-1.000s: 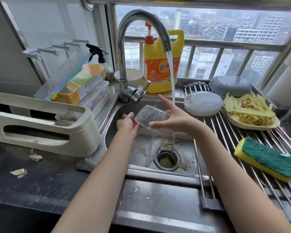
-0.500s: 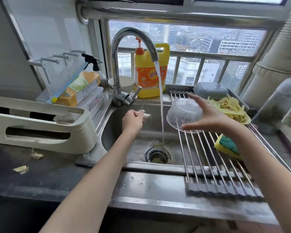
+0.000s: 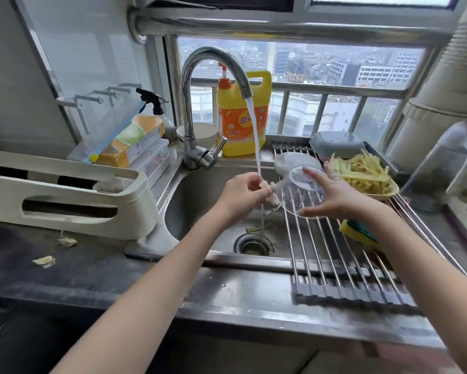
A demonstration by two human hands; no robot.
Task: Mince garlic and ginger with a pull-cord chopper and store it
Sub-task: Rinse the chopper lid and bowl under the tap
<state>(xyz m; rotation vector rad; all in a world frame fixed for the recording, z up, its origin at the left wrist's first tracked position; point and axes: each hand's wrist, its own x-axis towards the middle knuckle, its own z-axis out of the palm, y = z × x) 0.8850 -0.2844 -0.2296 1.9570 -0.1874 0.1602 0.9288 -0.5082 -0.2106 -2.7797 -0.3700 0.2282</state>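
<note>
My right hand (image 3: 332, 194) holds the clear plastic chopper bowl (image 3: 302, 194) tilted on its side over the sink, fingers spread round its base. My left hand (image 3: 242, 194) grips a small white part (image 3: 272, 197), likely the blade piece, under the running water (image 3: 255, 136) right beside the bowl. The chopper's white lid (image 3: 291, 160) lies on the drying rack behind the bowl. A yellow dish of ginger strips (image 3: 362, 174) sits to the right of it.
The faucet (image 3: 200, 103) arches over the steel sink (image 3: 194, 201), drain (image 3: 254, 245) below. A roll-up rack (image 3: 335, 255) covers the sink's right half, with a sponge (image 3: 359, 234) and a grey container (image 3: 336, 144). A yellow soap jug (image 3: 240, 117) stands behind; a cream rack (image 3: 65, 195) sits left.
My right hand swung the bowl out to the right over the rack, then back toward the stream. My left hand rose with the white part into the water.
</note>
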